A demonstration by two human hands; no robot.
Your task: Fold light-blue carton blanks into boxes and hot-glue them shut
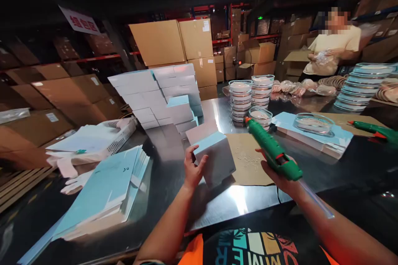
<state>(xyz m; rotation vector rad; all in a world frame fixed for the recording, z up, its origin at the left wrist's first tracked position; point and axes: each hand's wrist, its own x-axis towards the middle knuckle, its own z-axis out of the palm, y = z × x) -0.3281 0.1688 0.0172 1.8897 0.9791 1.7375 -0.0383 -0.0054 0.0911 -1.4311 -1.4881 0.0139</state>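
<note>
My left hand point(193, 169) grips the lower left edge of a small white box point(216, 159) with a light blue top face. A flap of the box stands raised at its far side. In my right hand point(281, 177) is a green hot glue gun point(273, 149), its orange nozzle pointing up and to the left, away from the box. A clear glue stick point(317, 201) sticks out of the gun's back end. Under the box's right side lies a brown cardboard sheet point(248, 165) spotted with bits of glue.
White boxes point(149, 95) are stacked at the back left. Flat blue-white sheets point(102, 194) lie at left, near a white basket point(122, 138). Round clear-lidded containers point(241, 99) stand in stacks. Another green glue gun point(374, 128) lies right. A person point(331, 49) stands across the table.
</note>
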